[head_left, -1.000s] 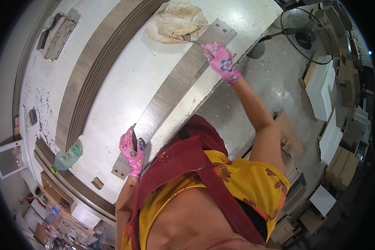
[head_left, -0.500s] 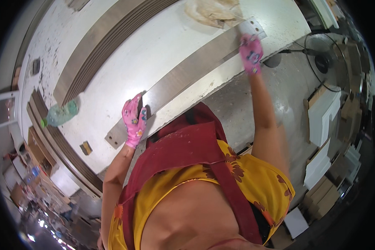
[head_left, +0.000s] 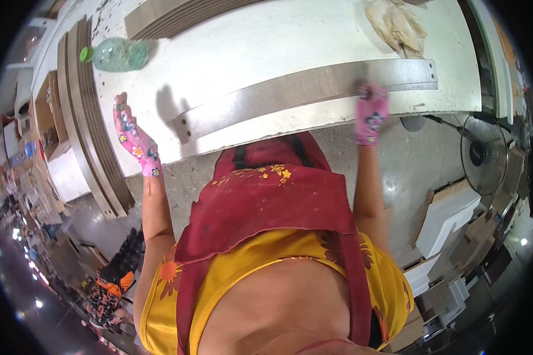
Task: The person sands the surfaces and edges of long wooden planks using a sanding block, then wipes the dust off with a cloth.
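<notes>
A long, slightly bowed-looking grey-brown flat strip (head_left: 290, 90) with dark holes at both ends lies along the near edge of the white table (head_left: 219, 59). My right hand (head_left: 372, 115), in a pink flowered glove, rests over the strip toward its right end. Its fingers are curled and blurred; a dark patch shows at them, too unclear to name. My left hand (head_left: 135, 139), in a matching glove, hovers beyond the strip's left end with fingers stretched out. Nothing shows in it, and its shadow falls on the table.
A green-capped clear bottle (head_left: 119, 54) lies at the left. Stacked strips (head_left: 183, 18) lie at the back; another stack (head_left: 89, 118) borders the table's left side. A crumpled beige cloth (head_left: 397, 26) sits at the back right. A fan (head_left: 482, 154) stands right, beside white panels (head_left: 447, 222).
My left hand has let go of the strip and moved left. My right hand has shifted back from the strip's right end. The view has turned, so the strip lies more level.
</notes>
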Demonstrator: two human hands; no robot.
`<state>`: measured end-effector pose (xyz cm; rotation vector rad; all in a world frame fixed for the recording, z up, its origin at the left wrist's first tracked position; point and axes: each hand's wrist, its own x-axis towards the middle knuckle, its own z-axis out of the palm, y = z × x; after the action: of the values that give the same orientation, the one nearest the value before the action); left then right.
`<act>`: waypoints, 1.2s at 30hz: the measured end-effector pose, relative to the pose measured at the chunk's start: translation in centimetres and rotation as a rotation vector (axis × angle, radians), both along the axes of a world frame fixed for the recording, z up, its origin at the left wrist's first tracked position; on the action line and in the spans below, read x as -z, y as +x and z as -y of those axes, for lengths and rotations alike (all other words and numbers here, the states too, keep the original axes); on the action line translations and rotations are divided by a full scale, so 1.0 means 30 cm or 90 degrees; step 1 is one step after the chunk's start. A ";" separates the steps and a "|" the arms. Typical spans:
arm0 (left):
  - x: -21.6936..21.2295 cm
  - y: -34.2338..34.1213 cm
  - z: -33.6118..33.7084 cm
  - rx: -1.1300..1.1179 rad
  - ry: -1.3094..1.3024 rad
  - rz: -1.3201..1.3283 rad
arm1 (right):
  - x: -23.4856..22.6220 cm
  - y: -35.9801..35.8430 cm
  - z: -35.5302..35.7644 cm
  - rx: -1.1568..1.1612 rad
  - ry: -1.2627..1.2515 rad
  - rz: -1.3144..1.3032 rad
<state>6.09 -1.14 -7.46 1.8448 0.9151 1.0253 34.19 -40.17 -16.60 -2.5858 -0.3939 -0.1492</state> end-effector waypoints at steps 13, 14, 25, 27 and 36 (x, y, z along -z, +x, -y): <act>0.056 -0.218 0.013 0.044 -0.150 0.192 | 0.067 -0.930 -0.935 -0.818 0.016 -0.085; 0.061 -0.232 0.001 0.060 -0.220 0.275 | 0.069 -0.926 -0.921 -0.792 0.057 -0.109; 0.049 -0.310 0.012 -0.039 -0.566 0.523 | 0.165 -0.596 -0.580 -0.637 0.324 -0.340; 0.035 -0.268 0.020 -0.037 -0.557 0.505 | 0.010 -0.761 -0.753 -0.748 0.174 -0.014; 0.040 -0.196 0.024 0.027 -0.498 0.355 | -0.021 -0.627 -0.703 -0.519 0.005 -0.047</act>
<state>0.20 -1.88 -8.67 0.8629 0.7679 0.9027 15.38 -19.10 -15.96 -2.2080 -1.3538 0.2301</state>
